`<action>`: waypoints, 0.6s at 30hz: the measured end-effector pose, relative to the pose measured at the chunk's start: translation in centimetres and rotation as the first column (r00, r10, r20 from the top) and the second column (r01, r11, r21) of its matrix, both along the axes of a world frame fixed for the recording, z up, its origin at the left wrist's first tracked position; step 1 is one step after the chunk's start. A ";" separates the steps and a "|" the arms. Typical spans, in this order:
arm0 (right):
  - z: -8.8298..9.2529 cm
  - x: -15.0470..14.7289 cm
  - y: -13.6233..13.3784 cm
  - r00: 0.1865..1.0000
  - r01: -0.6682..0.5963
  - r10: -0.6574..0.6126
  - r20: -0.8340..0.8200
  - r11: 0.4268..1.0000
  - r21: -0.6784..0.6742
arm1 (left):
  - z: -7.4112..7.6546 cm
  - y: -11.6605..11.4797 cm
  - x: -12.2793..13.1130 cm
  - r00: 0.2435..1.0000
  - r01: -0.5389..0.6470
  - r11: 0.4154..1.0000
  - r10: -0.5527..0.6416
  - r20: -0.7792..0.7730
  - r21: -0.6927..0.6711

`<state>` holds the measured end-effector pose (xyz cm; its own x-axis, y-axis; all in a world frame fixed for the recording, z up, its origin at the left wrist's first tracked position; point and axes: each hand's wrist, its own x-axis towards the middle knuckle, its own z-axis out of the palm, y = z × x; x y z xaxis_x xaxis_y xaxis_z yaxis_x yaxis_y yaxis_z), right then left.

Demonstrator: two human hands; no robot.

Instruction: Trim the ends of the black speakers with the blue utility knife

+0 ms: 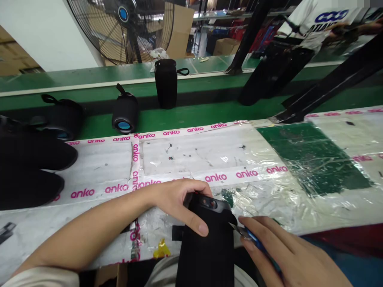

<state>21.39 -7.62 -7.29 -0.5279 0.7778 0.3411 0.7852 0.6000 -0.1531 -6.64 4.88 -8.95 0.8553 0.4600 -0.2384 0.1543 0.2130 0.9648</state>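
A black fabric-covered cylinder speaker (206, 247) lies end-on at the near edge of the white worktop (209, 155). My left hand (176, 201) is wrapped round its far end, thumb pressed on its side. My right hand (287, 255) sits just right of the speaker, pinching a small blue-handled tool (248, 234) whose metal tip touches the speaker's edge.
On the green conveyor belt (194, 113) behind the worktop lie two more speakers (125, 113) (61, 119) and one stands upright (166, 83). Black speakers (26, 167) are stacked at the left. A large fan (122, 28) and another person (302, 36) are beyond the belt.
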 end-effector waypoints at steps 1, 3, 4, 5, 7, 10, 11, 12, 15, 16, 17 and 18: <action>0.6 -0.4 0.7 0.998 -0.024 0.022 0.063 0.999 0.036 | 0.0 0.0 0.0 1.000 0.001 1.000 -0.001 0.001 0.002; 1.6 -1.1 1.9 0.988 -0.066 0.055 0.142 0.995 0.073 | -0.2 0.2 0.0 1.000 0.003 1.000 -0.003 -0.003 0.011; 1.9 -1.2 2.3 0.982 -0.092 0.080 0.171 0.993 0.068 | -0.2 0.3 0.0 1.000 0.005 1.000 -0.004 -0.009 0.017; 2.1 -1.3 2.6 0.977 -0.116 0.102 0.186 0.991 0.065 | -0.3 0.3 0.0 1.000 0.009 1.000 -0.009 -0.016 0.021; 2.1 -1.0 2.9 0.970 -0.150 0.135 0.200 0.987 0.058 | -0.4 0.5 0.0 1.000 0.017 0.999 -0.016 -0.020 0.032; 2.0 -0.5 3.1 0.967 -0.167 0.151 0.206 0.984 0.060 | -0.4 0.6 0.0 1.000 0.028 0.998 -0.028 0.001 0.062; 1.9 -0.4 3.1 0.966 -0.167 0.151 0.211 0.984 0.061 | -0.3 0.6 0.0 0.999 0.032 0.996 -0.033 0.014 0.077; 1.9 -0.4 3.1 0.963 -0.168 0.151 0.222 0.984 0.060 | -0.4 0.5 0.1 0.999 0.033 0.995 -0.036 0.025 0.094; 1.9 -0.6 3.0 0.962 -0.147 0.131 0.239 0.988 0.050 | -0.5 0.0 0.7 0.999 0.001 0.988 -0.009 0.047 0.156; 1.9 -0.7 3.0 0.964 -0.131 0.119 0.239 0.991 0.034 | -0.7 -0.3 1.0 0.999 -0.024 0.984 0.015 0.049 0.177; 1.8 -0.8 2.9 0.965 -0.117 0.109 0.240 0.993 0.018 | -0.8 -0.6 1.4 0.998 -0.047 0.980 0.039 0.048 0.194; 1.8 -0.8 2.8 0.964 -0.104 0.101 0.245 0.995 0.000 | -0.9 -0.8 1.7 0.997 -0.074 0.975 0.066 0.045 0.210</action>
